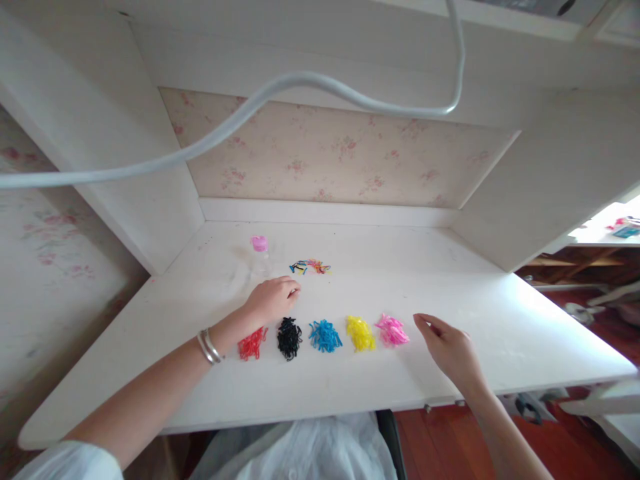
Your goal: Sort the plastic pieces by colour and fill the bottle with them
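Small elastic bands lie in a row of separate colour piles: red (253, 345), black (289, 339), blue (325, 336), yellow (361, 333) and pink (393, 331). My left hand (274, 298) is over the table just behind the red and black piles, its fingers curled closed; whatever they may hold is hidden. Right of the pink pile, my right hand (447, 343) has thumb and fingertips pinched together, and anything between them is too small to make out. Beyond my left hand lies a small mixed-colour heap of bands (315, 267).
A clear container with a pink lid (259, 243) is at the back left of the white table (320, 387). White side panels and a low back ledge (330, 212) enclose the tabletop. A white cable or tube (310, 80) crosses the upper view.
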`<state>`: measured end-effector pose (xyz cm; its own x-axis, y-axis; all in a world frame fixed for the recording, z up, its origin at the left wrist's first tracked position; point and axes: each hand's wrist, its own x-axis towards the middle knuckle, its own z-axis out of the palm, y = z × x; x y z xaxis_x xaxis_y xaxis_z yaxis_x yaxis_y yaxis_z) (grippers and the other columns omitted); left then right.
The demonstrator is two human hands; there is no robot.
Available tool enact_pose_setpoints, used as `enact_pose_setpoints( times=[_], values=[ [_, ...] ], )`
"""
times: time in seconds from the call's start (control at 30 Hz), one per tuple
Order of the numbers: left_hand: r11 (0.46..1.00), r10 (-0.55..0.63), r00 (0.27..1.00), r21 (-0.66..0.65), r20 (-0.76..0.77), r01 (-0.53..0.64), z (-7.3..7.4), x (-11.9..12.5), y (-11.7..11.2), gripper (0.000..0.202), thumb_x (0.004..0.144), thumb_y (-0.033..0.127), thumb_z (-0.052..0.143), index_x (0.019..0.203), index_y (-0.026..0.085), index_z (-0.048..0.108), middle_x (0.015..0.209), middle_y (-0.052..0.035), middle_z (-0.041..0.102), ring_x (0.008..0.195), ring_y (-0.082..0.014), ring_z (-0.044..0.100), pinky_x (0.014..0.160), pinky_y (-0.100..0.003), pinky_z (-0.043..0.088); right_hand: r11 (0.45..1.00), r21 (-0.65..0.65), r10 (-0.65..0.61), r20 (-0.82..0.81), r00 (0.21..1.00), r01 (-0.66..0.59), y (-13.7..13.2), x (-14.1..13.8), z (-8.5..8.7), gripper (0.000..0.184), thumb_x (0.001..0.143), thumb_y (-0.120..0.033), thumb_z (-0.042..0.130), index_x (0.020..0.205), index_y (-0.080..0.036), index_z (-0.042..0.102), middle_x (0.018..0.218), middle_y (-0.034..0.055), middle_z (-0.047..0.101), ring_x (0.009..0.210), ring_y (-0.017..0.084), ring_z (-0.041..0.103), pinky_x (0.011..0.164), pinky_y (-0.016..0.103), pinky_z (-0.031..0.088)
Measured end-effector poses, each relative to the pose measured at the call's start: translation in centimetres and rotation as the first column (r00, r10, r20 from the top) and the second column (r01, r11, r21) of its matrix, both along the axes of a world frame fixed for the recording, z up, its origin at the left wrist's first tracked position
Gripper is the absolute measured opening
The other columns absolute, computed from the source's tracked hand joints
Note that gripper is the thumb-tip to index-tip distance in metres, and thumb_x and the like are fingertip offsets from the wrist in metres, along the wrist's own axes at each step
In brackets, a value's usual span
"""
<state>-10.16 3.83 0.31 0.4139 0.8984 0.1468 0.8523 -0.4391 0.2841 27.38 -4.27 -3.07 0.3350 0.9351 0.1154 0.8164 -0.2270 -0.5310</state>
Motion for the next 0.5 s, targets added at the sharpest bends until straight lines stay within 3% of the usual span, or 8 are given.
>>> enact_pose_setpoints(
  times=[0.2, 0.33, 0.5],
  values=[
    [0.999, 0.049, 0.998, -0.007, -0.040, -0.049, -1.3, 2.4, 3.6, 0.024, 0.087, 0.028, 0.045, 0.093, 0.027, 0.067, 0.103, -0.0010, 0.068, 0.093, -0.0196, 0.063, 0.081, -0.029, 0.047, 0.979, 0.074, -0.167, -0.243, 0.956, 0.190, -0.8, 1.2, -1.9, 0.048, 0.074, -0.058, 0.054, 0.098, -0.020, 0.072, 0.089, 0.0049, 0.072, 0.080, 0.022, 0.063, 0.068, 0.027, 0.044],
    [0.996, 0.092, 0.995, -0.012, -0.037, -0.092, -2.5, 3.8, 5.0, 0.028, 0.087, 0.027, 0.044, 0.109, 0.028, 0.063, 0.114, -0.0020, 0.065, 0.100, -0.0220, 0.061, 0.085, -0.033, 0.047, 0.953, 0.099, -0.242, -0.326, 0.914, 0.288, -1.2, 0.9, -1.9, 0.049, 0.073, -0.059, 0.057, 0.099, -0.020, 0.072, 0.092, 0.0064, 0.072, 0.084, 0.025, 0.063, 0.073, 0.031, 0.045],
    [0.994, 0.107, 0.994, -0.031, -0.001, -0.107, -3.1, 4.8, 5.9, 0.031, 0.091, 0.026, 0.037, 0.110, 0.025, 0.062, 0.115, -0.0040, 0.065, 0.101, -0.0211, 0.061, 0.088, -0.034, 0.046, 0.964, 0.095, -0.206, -0.328, 0.922, 0.249, -1.4, 0.6, -1.6, 0.049, 0.073, -0.059, 0.057, 0.096, -0.018, 0.072, 0.090, 0.0075, 0.072, 0.088, 0.026, 0.063, 0.076, 0.032, 0.044]
  ],
)
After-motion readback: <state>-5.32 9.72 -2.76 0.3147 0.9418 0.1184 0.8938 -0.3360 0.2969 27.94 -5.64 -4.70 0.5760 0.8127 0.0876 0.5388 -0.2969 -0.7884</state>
